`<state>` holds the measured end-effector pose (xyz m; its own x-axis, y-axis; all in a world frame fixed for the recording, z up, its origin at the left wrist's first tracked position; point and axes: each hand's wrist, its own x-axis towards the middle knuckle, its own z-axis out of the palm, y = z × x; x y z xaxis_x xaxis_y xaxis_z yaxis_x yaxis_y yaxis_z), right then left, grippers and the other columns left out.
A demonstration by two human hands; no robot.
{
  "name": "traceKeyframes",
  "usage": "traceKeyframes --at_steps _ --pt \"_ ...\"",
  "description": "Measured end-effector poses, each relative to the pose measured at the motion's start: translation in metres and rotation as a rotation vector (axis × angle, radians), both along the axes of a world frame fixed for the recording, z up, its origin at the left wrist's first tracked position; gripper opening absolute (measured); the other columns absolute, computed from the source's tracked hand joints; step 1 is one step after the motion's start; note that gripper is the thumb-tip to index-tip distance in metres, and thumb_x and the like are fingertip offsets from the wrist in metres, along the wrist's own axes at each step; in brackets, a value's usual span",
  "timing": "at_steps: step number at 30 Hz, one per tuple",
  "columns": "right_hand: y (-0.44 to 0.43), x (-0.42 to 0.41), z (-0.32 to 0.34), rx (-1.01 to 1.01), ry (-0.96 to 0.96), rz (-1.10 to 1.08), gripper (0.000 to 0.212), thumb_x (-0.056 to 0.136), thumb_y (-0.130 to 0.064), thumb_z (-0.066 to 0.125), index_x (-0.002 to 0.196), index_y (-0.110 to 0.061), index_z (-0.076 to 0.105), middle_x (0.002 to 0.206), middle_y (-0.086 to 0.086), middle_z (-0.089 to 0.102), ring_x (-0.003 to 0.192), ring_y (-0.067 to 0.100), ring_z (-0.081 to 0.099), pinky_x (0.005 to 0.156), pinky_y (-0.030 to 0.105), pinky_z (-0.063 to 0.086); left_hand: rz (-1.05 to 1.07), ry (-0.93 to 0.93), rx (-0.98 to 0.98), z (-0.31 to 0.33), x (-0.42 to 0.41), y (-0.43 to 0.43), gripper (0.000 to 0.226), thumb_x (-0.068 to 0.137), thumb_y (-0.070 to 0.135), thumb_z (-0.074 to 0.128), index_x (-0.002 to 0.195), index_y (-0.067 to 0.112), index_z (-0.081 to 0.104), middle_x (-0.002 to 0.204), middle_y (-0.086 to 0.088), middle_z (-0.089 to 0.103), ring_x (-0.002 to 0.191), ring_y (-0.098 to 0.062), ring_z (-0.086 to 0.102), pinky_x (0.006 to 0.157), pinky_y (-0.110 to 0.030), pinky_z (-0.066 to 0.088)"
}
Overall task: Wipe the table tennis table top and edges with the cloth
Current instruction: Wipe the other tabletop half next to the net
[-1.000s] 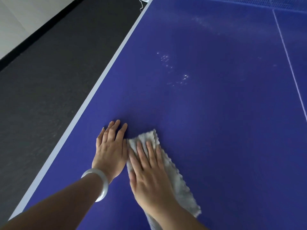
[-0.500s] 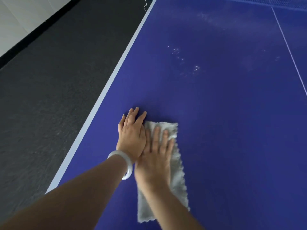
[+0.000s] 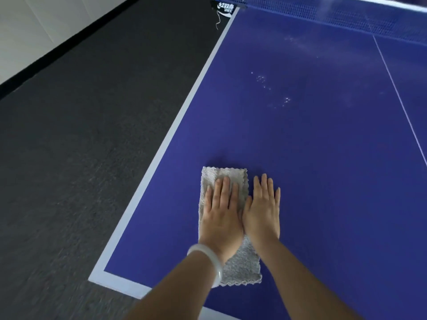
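So far: we judge the wipe to be at an early stage. The desk (image 3: 312, 158) shows droplets (image 3: 272, 91) and a pale haze toward the net (image 3: 346, 17), so most of the top and all the edges look left to do.
Desk: we see a blue top with wide bare room ahead and to the right, out to the white centre line (image 3: 397, 93).
Floor: dark carpet (image 3: 80, 158) lies off the left side.
Edges: the white side border (image 3: 175, 125) runs near the cloth on its left, and the near corner (image 3: 99, 277) lies beside our left forearm.
Cloth: the grey cloth (image 3: 240, 269) is folded long and lies flat on the desk near that corner, apart from both borders.
Hands: both are flat with straight fingers, side by side and touching. Our left hand (image 3: 220, 211) presses on the cloth, and our right hand (image 3: 262, 211) rests on bare desk just beside it.
Bracelet: a pale bracelet (image 3: 211, 262) sits on the left wrist.
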<state>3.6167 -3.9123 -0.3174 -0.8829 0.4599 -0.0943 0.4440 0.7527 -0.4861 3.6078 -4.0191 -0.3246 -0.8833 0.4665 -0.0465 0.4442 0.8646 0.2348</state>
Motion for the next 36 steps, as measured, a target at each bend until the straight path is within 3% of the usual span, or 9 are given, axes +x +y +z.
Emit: traceKeyframes --at_steps 2,7,10,14,17,23,27,31,36 --pt "-0.004 0.004 -0.008 0.048 0.016 0.027 0.052 0.106 -0.020 0.027 0.158 -0.013 0.022 0.167 0.002 0.012 0.155 0.012 0.000 0.125 0.030 -0.009 0.009 -0.017 -0.058 -0.002 0.009 -0.011 0.061 0.105 0.035 0.011 0.156 0.011 -0.012 0.162 -0.011 -0.022 0.146 -0.027 -0.029 0.122 -0.047 -0.008" --pt "0.001 0.003 -0.016 0.202 -0.068 0.168 0.060 0.105 -0.035 0.025 0.159 -0.014 0.014 0.168 0.001 0.004 0.154 0.013 -0.004 0.126 0.039 -0.008 -0.060 0.010 0.000 -0.003 0.059 -0.092 0.062 0.097 0.032 0.033 0.155 0.012 0.026 0.164 -0.012 0.016 0.152 -0.029 0.014 0.117 -0.052 0.022" --pt "-0.006 0.001 -0.019 0.327 -0.126 0.226 0.063 0.103 -0.043 0.016 0.160 -0.019 0.004 0.168 -0.002 -0.001 0.154 0.014 -0.007 0.126 0.046 -0.006 -0.073 0.038 -0.058 -0.009 0.062 -0.156 0.065 0.092 0.033 0.040 0.154 0.016 0.031 0.164 -0.007 0.020 0.151 -0.027 0.019 0.112 -0.056 0.029" --pt "-0.005 0.000 -0.020 0.351 -0.111 0.184 0.064 0.102 -0.046 0.015 0.160 -0.020 0.008 0.168 -0.002 0.006 0.155 0.015 0.000 0.126 0.046 -0.003 -0.146 0.004 -0.140 -0.007 0.013 -0.184 0.062 0.100 0.038 0.027 0.159 0.024 0.014 0.166 0.000 0.008 0.153 -0.024 0.006 0.115 -0.060 0.019" --pt "-0.003 0.001 -0.021 0.362 -0.118 0.177 0.064 0.102 -0.047 0.014 0.160 -0.021 0.010 0.168 -0.003 0.008 0.155 0.015 0.002 0.126 0.046 -0.003 -0.066 0.000 -0.149 -0.008 -0.050 -0.170 0.060 0.101 0.040 0.014 0.159 0.030 0.002 0.167 0.005 0.000 0.153 -0.019 -0.007 0.118 -0.062 0.013" --pt "-0.005 0.000 -0.018 0.316 -0.100 0.181 0.061 0.102 -0.044 0.017 0.159 -0.023 0.014 0.167 -0.005 0.010 0.155 0.012 0.003 0.126 0.043 -0.004 0.000 -0.021 -0.119 -0.012 -0.100 -0.165 0.057 0.106 0.037 0.010 0.156 0.025 -0.014 0.164 0.003 -0.020 0.151 -0.022 -0.019 0.122 -0.049 0.017" --pt "-0.004 0.000 -0.018 0.295 -0.079 0.172 0.060 0.103 -0.042 0.021 0.159 -0.022 0.018 0.167 -0.004 0.013 0.155 0.014 0.006 0.126 0.044 -0.002 -0.036 0.016 -0.151 -0.014 -0.027 -0.201 0.063 0.106 0.044 0.015 0.158 0.016 -0.006 0.166 -0.007 -0.011 0.152 -0.028 -0.013 0.122 -0.049 0.020" --pt "-0.004 -0.001 -0.017 0.304 -0.091 0.159 0.059 0.104 -0.040 0.024 0.159 -0.020 0.019 0.167 -0.002 0.013 0.155 0.016 0.007 0.126 0.045 -0.001 0.017 0.011 -0.079 -0.014 0.035 -0.215 0.065 0.101 0.039 0.029 0.159 0.017 0.010 0.167 -0.004 0.002 0.153 -0.027 0.002 0.118 -0.055 0.024" --pt "-0.003 -0.001 -0.019 0.310 -0.101 0.152 0.061 0.103 -0.044 0.018 0.159 -0.022 0.016 0.167 -0.004 0.011 0.155 0.013 0.004 0.126 0.043 -0.003 0.023 0.000 -0.089 -0.012 0.012 -0.190 0.062 0.100 0.037 0.023 0.159 0.018 0.013 0.166 -0.004 0.006 0.153 -0.028 0.003 0.119 -0.057 0.020"
